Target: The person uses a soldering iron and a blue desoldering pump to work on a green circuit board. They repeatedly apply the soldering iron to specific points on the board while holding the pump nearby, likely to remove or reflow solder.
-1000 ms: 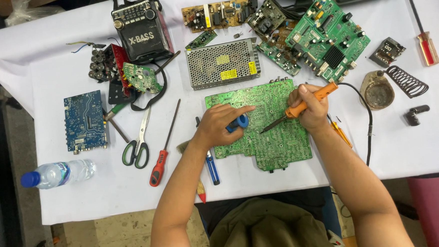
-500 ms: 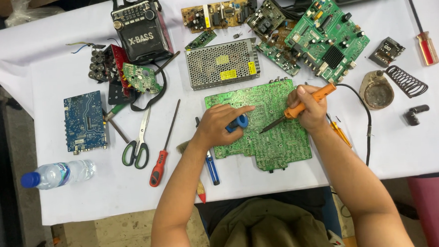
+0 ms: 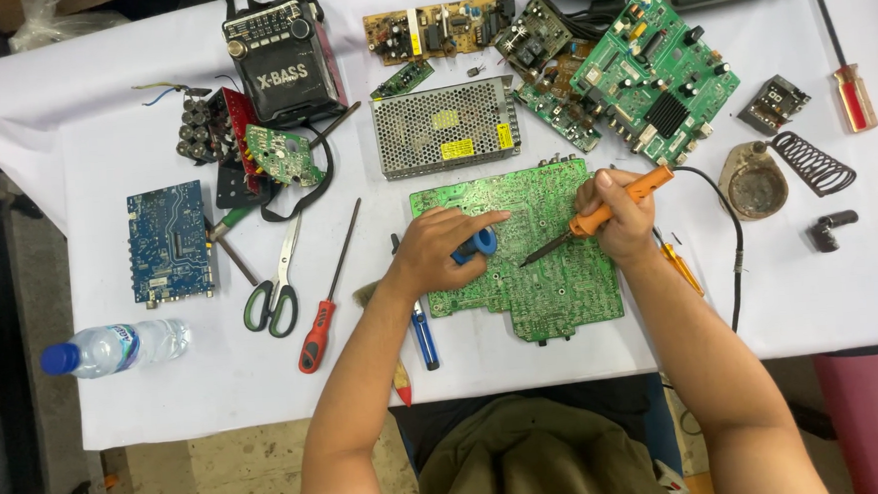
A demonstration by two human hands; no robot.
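Centre frame, bench [image 3: 565, 351]: left hand [image 3: 429, 252] clamped on blue solder reel [image 3: 479, 244] atop green circuit board [image 3: 529, 252]; right hand [image 3: 613, 218] closed around orange soldering iron [image 3: 597, 214].

The large circuit board [image 3: 535, 257] lies flat at the centre of the tabletop [image 3: 842, 286], with the perforated metal power supply [image 3: 445, 126] directly behind it. To its left lie the long screwdriver [image 3: 327, 295], then the scissors [image 3: 275, 286], then the small circuit board [image 3: 168, 241], with the water bottle [image 3: 114, 347] nearer the front edge. To its right stands the soldering iron stand [image 3: 756, 182], and the short screwdriver [image 3: 845, 70] lies behind that.
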